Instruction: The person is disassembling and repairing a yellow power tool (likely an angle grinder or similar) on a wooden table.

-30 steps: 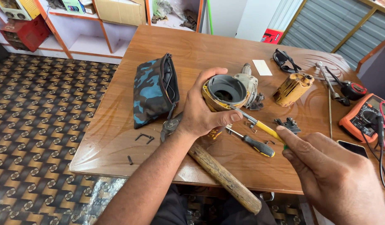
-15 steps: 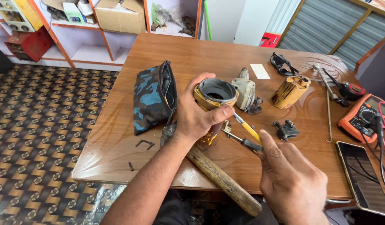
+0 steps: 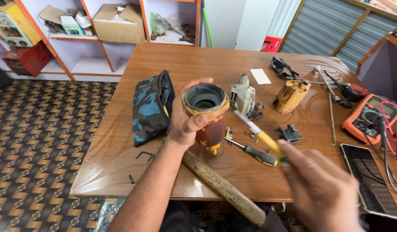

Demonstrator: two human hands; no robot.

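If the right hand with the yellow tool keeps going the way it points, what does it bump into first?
Probably the yellow motor housing that the left hand holds. The right hand points its yellow-handled tool up and left, its pale tip just beside the housing's open top. Motion blur leaves depth unclear.

Noted yellow, rust-stained motor housing [image 3: 208,118], blue camouflage pouch [image 3: 150,108], orange multimeter [image 3: 370,117], brown wooden table [image 3: 207,64], yellow-handled brush [image 3: 260,136].

Glossy wood table [image 3: 207,64], rough wooden hammer handle [image 3: 224,189], scuffed yellow plastic housing [image 3: 207,120] (cloth camouflage pouch [image 3: 149,109] beside it).
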